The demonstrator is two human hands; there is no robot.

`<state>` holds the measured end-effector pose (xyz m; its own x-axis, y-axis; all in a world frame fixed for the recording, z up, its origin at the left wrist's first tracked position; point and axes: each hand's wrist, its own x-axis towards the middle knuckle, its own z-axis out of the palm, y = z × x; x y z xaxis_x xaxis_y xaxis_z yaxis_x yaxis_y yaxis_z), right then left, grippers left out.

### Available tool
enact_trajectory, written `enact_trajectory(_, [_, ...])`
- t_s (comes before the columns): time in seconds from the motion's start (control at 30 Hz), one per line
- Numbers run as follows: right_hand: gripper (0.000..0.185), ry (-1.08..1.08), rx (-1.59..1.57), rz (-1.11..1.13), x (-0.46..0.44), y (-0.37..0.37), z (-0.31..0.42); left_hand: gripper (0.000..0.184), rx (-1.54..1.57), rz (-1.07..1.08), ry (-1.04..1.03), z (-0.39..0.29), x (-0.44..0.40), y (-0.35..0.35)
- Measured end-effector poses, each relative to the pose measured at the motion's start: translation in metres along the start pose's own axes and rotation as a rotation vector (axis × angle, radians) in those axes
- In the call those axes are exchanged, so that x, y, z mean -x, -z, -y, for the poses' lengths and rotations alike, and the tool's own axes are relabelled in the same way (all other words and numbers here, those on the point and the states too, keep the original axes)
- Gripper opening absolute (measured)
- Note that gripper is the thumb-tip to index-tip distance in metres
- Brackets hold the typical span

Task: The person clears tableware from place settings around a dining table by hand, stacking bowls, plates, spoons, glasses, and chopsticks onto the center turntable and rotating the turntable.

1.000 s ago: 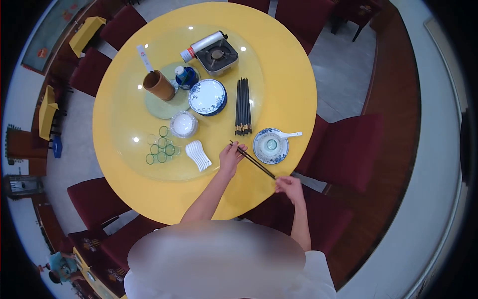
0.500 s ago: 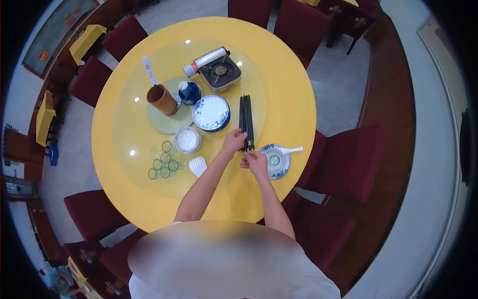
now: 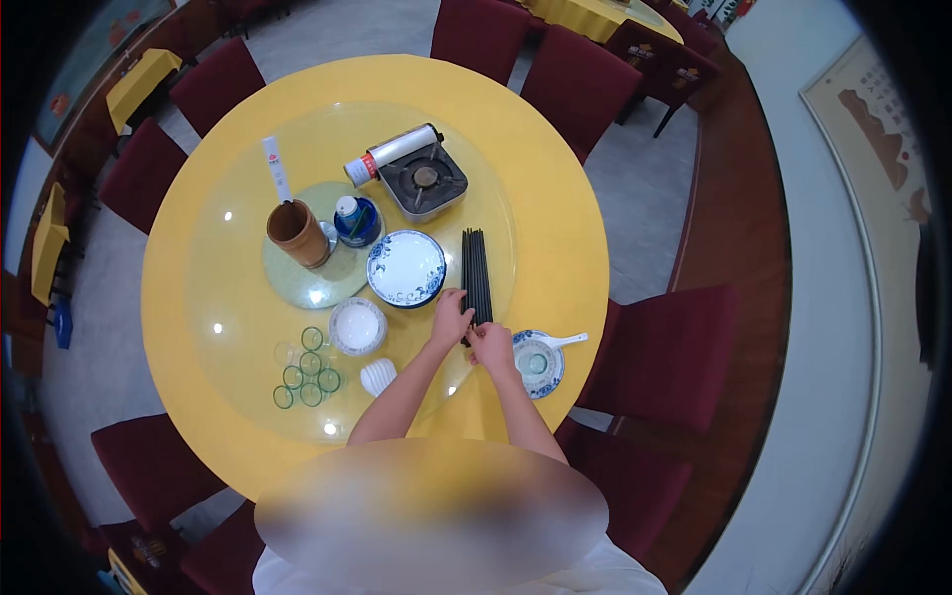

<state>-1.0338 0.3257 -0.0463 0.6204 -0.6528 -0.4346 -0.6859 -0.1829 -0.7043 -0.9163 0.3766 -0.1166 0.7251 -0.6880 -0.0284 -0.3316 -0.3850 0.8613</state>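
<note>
A bundle of black chopsticks (image 3: 476, 273) lies lengthwise on the glass turntable, its near ends between my hands. My left hand (image 3: 451, 319) is closed at the left side of the bundle, fingers curled against the chopsticks. Around the near right end, my right hand (image 3: 492, 348) is closed with its fingertips at the chopstick ends. Parts of the fingers and the lower ends hide each other. Just right of my right hand sits a blue-patterned place setting (image 3: 555, 383) with a small glass and a white spoon (image 3: 567, 340).
Left of my hands are stacked plates (image 3: 406, 266), bowls (image 3: 357, 325), white spoons (image 3: 378, 377) and several green-rimmed glasses (image 3: 311, 366). Farther back stand a brown cup (image 3: 297, 235), a blue container (image 3: 358, 223) and a portable stove (image 3: 424, 181) with a film roll. Maroon chairs (image 3: 659, 352) ring the table.
The chopsticks sit closer together in a tighter bundle. My right hand has moved in against their near ends, close to my left hand. The whole view has shifted slightly.
</note>
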Motion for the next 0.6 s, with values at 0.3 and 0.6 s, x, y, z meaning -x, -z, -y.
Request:
enact_trajectory(0.3, [0.039,0.15,0.29,-0.432,-0.025,0.006,-0.002,0.045,0.047,-0.005,-0.049,-0.002,-0.002,0.01])
enact_trajectory(0.6, [0.045,0.184,0.212,-0.334,-0.039,-0.006,-0.025,0.043,0.057,0.003,-0.041,-0.006,0.001,0.012])
